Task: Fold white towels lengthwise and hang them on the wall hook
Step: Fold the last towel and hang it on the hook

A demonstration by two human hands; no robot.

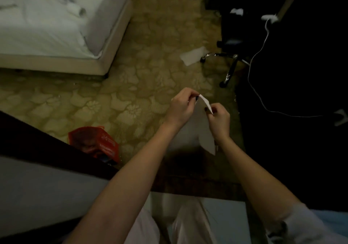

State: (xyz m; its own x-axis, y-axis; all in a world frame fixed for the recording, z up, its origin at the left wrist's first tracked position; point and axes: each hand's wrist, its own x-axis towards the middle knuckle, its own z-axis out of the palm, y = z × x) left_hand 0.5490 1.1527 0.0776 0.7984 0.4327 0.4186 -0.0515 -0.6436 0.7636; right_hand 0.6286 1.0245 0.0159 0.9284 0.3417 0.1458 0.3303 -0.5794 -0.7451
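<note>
Towel [204,129] hangs between both hands above the carpet [131,85], near the bed [47,18]. Left hand [181,108] fingers pinched shut on its top corner; right hand [219,120] fingers clamped on the top edge beside it.

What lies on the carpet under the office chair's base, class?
A flat white sheet lies on the patterned carpet, its right end tucked under a chrome leg of the chair base. Whatever lies further under the chair is lost in darkness.
</note>
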